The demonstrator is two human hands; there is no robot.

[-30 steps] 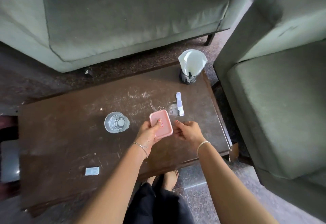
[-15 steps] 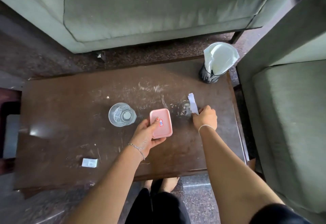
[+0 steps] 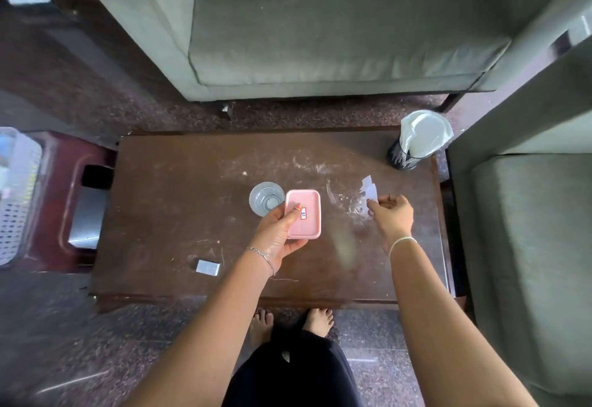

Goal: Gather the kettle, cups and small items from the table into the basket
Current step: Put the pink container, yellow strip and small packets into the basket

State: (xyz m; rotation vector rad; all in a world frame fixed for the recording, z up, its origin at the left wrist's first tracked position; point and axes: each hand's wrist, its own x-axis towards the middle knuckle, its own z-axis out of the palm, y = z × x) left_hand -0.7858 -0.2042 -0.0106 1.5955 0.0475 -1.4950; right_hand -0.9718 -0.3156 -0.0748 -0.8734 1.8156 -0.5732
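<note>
Pink lidded box (image 3: 304,214) sits in the left hand (image 3: 278,237), held just above the brown tabletop (image 3: 179,214), with the thumb pressed on the lid beside a small red and blue label and the fingers curled under the near edge. Touching the box's left side in the picture stands a clear drinking glass (image 3: 267,198) on the tabletop. The right hand (image 3: 392,216) is off to the right, its fingertips pinched together on a small white paper wrapper (image 3: 370,190) that sticks up from them, over a patch of pale smears on the wood. At the far right corner of the tabletop stands a black mesh cup (image 3: 403,158) with a white plastic piece poking out of it. Near the front edge, left of the left forearm, lies a small white sachet (image 3: 208,267). A white perforated basket (image 3: 17,195) rests on a dark red stool (image 3: 61,201) just beyond the tabletop's left end. Grey-green sofas (image 3: 336,22) flank the far and right sides.
</note>
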